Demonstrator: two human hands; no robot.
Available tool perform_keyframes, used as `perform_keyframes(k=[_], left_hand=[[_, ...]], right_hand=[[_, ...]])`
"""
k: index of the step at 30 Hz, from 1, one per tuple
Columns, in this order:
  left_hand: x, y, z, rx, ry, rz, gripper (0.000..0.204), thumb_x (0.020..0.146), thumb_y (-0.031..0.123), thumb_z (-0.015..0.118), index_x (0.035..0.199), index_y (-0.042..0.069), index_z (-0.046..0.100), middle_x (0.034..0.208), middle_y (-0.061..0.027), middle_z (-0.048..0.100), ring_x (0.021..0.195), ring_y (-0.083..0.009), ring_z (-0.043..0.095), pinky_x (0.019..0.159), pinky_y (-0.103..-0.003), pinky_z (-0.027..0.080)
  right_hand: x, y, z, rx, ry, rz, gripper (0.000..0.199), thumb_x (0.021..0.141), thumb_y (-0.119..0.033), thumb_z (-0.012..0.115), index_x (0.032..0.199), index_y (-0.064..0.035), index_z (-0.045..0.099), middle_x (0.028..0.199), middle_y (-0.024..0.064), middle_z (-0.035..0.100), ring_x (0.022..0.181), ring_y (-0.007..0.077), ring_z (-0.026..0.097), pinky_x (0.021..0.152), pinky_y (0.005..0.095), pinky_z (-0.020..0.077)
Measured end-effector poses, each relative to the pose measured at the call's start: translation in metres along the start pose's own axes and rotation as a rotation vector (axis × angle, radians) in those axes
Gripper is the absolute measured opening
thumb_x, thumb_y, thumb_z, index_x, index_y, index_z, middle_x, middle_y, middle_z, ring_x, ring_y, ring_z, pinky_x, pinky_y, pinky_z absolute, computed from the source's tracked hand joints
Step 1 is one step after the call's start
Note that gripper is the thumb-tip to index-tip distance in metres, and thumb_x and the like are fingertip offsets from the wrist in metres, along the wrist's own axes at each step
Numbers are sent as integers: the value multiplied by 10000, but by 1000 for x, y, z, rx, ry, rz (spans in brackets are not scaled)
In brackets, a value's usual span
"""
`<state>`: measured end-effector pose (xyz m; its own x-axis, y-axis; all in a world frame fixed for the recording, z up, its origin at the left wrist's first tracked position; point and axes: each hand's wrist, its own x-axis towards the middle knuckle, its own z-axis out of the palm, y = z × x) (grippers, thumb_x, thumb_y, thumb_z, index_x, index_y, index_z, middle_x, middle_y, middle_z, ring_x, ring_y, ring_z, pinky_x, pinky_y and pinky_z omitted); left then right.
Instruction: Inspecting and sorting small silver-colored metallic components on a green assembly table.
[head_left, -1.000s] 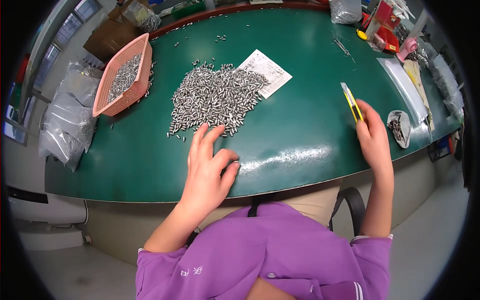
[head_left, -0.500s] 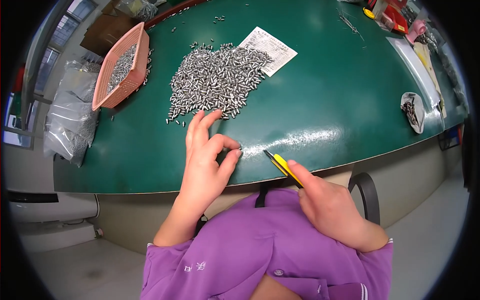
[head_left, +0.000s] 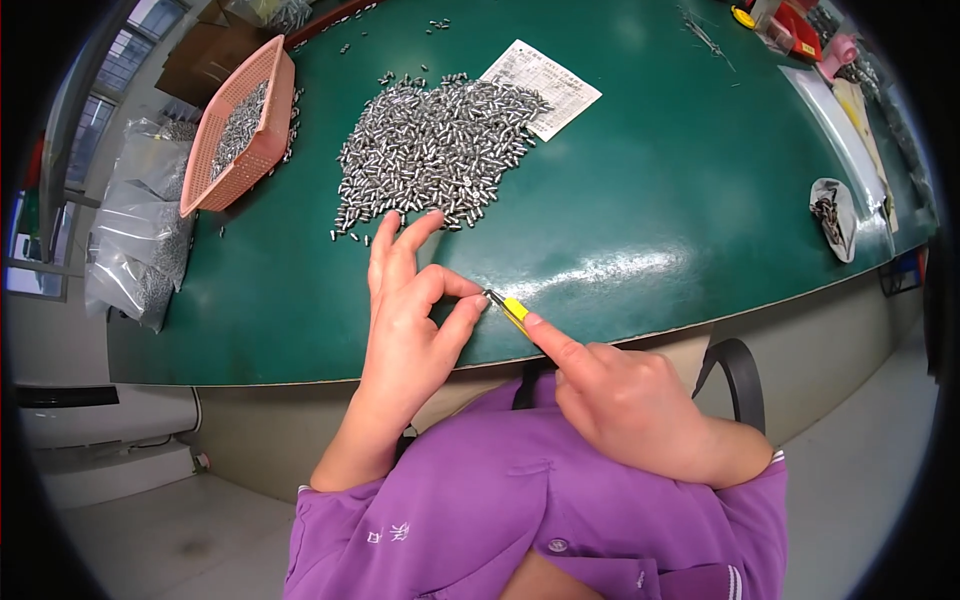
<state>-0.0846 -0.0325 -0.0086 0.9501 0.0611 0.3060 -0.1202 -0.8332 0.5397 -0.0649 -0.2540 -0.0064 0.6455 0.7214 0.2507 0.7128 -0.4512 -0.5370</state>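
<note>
Over the front part of the green table, my left hand pinches a small metal piece between thumb and forefinger, with its other fingers raised and spread. Most of that piece is covered by the fingertips. My right hand is closed around a slim yellow-and-black utility knife, its forefinger stretched along the handle. The knife's dark tip meets the piece at my left fingertips. Just beyond my left hand lies a large heap of small silver metal pins, with a few loose ones at its near edge.
A printed sheet lies partly under the heap. At the left stand a pink basket of metal parts and filled clear plastic bags. A small white bag of dark parts sits at the right, near the table's curved front edge.
My right hand has moved left and slightly up, bringing the knife's tip from apart to my left fingertips. My left hand keeps its pinch in nearly the same place.
</note>
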Motion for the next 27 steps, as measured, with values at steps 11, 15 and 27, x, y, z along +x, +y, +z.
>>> perform_keyframes(k=[11,15,27], left_hand=[[3,-2,-2,-45,-30,-11,137,722,50,762,744,64,627,1399,-133,461,1395,-429,235,1104,-512,251],[3,-2,-3,-58,-41,-28,141,722,56,766,739,65,626,1398,-129,464,1395,-429,234,1100,-512,257],[3,-3,-2,-45,-38,-4,144,719,51,765,743,62,623,1386,-134,475,1382,-435,259,1093,-510,273]], right_hand=[[11,4,-12,100,-52,-67,604,742,-46,639,1327,-4,493,602,80,535,472,230,560,450,369,487],[13,3,-15,159,-122,-26,582,757,-45,629,1318,5,484,634,97,571,504,256,586,467,376,495],[5,3,-6,167,-92,32,587,761,-12,609,1336,-35,491,629,86,558,507,242,572,479,367,484]])
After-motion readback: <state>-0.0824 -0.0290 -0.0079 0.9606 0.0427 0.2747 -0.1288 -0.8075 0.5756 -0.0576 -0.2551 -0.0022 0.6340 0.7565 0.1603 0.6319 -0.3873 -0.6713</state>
